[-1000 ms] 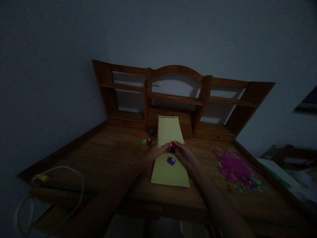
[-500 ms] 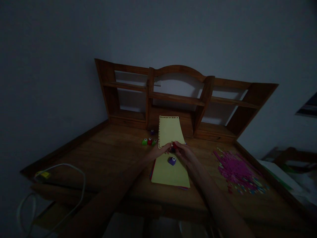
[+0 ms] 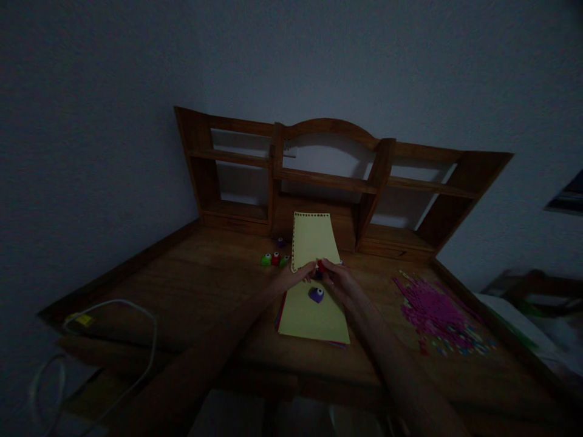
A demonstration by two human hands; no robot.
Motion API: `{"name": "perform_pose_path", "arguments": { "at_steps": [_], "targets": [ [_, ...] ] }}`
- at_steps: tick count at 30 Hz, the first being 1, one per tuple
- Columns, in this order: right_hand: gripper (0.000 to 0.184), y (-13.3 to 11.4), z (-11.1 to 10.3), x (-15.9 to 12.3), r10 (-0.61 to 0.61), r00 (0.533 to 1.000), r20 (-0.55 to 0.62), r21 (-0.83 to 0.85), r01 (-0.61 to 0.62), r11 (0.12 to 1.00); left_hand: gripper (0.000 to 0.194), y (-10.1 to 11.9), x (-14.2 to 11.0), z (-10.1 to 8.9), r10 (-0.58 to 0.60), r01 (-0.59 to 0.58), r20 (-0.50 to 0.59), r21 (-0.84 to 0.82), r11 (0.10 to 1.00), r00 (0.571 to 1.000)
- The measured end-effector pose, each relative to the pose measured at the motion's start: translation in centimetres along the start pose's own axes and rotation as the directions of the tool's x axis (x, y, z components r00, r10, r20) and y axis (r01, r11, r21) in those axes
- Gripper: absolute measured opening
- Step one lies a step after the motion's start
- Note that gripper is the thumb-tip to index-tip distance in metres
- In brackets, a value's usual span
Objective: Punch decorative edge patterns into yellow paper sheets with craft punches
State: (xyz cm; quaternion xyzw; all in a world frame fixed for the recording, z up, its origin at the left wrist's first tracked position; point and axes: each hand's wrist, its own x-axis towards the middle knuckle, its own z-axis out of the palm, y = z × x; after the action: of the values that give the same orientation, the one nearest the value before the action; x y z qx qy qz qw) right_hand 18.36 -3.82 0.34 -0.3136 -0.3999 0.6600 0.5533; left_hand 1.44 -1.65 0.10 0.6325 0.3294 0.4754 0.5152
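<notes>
Both hands meet above a stack of yellow paper (image 3: 314,321) on the desk. My right hand (image 3: 341,282) pinches a small red piece (image 3: 322,266) between thumb and fingers. Close against it, my left hand (image 3: 296,277) has its fingers closed; a dark bit shows between the hands, too dim to name. Just below them a purple folded figure (image 3: 316,295) with one round white eye lies on the paper. Behind, a yellow sheet with a torn, holed edge (image 3: 314,233) leans up toward the shelf.
Left of the paper sit small green (image 3: 266,260) and red (image 3: 276,259) eyed figures, with a purple one (image 3: 280,241) behind. Pink strips (image 3: 432,309) with small coloured bits lie on the right. A wooden shelf (image 3: 328,176) lines the back. A white cable (image 3: 152,328) loops at left.
</notes>
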Motion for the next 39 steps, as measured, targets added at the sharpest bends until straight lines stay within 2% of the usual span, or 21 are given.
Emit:
{"name": "perform_pose_path", "arguments": {
  "at_steps": [16, 28, 32, 39],
  "targets": [
    [0.017, 0.0, 0.4, -0.3, -0.018, 1.0, -0.018, 0.007, 0.018, 1.0, 0.024, 0.2, -0.1, 0.1, 0.008, -0.008, -0.004, 0.01, 1.0, 1.0],
    [0.02, -0.5, 1.6, -0.8, -0.043, 0.999, -0.034, -0.035, 0.042, 0.999, 0.031, -0.5, 0.2, -0.1, 0.05, -0.05, 0.001, -0.017, 0.999, 0.999],
    [0.023, -0.5, 1.6, -0.7, -0.075, 0.997, -0.002, -0.065, 0.075, 0.995, 0.03, -0.2, 0.2, -0.1, 0.055, -0.054, 0.012, -0.007, 0.998, 0.998],
    [0.025, -0.2, 1.1, -0.4, -0.085, 0.996, -0.028, -0.107, 0.081, 0.991, 0.027, 0.6, -0.1, -0.1, -0.015, 0.014, 0.032, 0.02, 1.0, 0.999]
  ]
}}
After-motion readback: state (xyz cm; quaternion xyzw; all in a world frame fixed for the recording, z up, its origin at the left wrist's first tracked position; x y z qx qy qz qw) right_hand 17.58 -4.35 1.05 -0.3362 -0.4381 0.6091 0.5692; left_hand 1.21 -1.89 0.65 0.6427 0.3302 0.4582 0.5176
